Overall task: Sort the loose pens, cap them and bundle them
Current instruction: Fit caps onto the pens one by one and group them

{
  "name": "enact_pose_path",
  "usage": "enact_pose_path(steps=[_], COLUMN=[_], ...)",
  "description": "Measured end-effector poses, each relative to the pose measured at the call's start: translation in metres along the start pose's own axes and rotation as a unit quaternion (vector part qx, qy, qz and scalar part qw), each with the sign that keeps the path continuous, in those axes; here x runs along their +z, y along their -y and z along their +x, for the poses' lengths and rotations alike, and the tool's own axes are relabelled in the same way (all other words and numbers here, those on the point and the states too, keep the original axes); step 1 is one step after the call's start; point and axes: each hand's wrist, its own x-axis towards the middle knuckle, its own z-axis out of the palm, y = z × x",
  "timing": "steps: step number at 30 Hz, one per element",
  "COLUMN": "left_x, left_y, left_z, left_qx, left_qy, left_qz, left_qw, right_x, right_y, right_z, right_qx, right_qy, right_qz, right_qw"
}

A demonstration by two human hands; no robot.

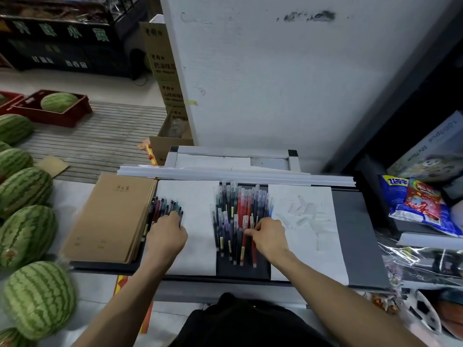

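A loose heap of red, blue and black pens [239, 211] lies on the dark strip of the grey table [355, 236]. A smaller fan of pens [166, 207] lies at the left on a white sheet [198, 236]. My left hand [167, 235] rests over the near ends of that fan, fingers curled onto them. At the heap's right edge, my right hand [268, 234] pinches a red pen [244, 242]. Clear pen caps [304, 212] are scattered on the right white sheet [310, 246].
A stack of brown notebooks [110, 216] sits left of the pens. Watermelons [27, 236] line the left side. Long white strips [238, 172] lie across the table's far edge. Snack bags [421, 204] and boxes crowd the shelf at right. A white wall panel [288, 83] rises behind.
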Motion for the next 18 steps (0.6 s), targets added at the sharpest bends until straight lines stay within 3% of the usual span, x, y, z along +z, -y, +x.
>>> enact_pose_path(steps=[10, 18], left_x=[0.016, 0.019], left_y=[0.005, 0.005], left_z=[0.015, 0.015], left_qx=[-0.01, -0.001], left_qy=[0.017, 0.034], left_qz=[0.078, 0.087], left_qw=[0.997, 0.996], right_x=[-0.006, -0.057], right_y=[-0.021, -0.075], right_z=[-0.013, -0.022], right_qx=[-0.015, -0.042], right_qy=[0.0, -0.066], right_qz=[0.03, -0.16], right_qw=[0.999, 0.984])
